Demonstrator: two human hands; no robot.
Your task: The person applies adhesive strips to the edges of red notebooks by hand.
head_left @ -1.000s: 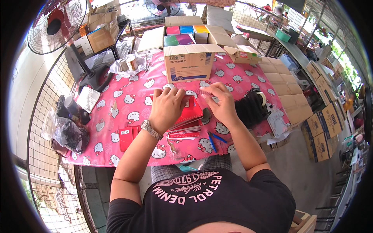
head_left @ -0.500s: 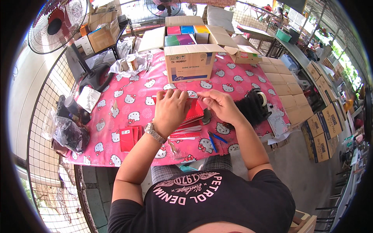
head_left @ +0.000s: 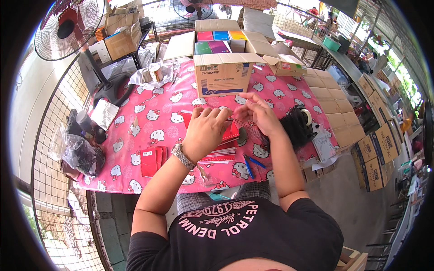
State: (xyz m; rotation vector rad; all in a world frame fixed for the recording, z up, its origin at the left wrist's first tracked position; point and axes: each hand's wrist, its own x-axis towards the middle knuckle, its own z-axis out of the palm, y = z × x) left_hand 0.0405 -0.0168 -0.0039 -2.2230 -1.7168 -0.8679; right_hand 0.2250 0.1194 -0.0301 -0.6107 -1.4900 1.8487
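My left hand (head_left: 208, 128) is closed over a red notebook (head_left: 233, 131), its fingers curled on the cover. Beneath lies a stack of red notebooks (head_left: 220, 156) with white page edges. To the right of that notebook my right hand (head_left: 262, 117) is raised, fingers bent and thumb close to them. A thin dark line, perhaps a binding coil, runs between the hands; what the right fingers hold is too small to make out. Blue-handled pliers (head_left: 249, 166) lie near the table's front edge. A bundle of black coils (head_left: 293, 128) sits beside my right forearm.
An open cardboard box (head_left: 224, 79) holding colourful notebooks stands at the back. Several red notebooks (head_left: 151, 161) lie at left. Plastic-wrapped things (head_left: 82, 153) occupy the left edge; a standing fan (head_left: 68, 29) rises behind. Flattened cardboard (head_left: 337, 101) and a tape roll (head_left: 306, 118) are at right.
My right hand has lifted slightly away from the notebook's edge, its fingers turning upward. My left hand has shifted slightly right and stays on the notebook.
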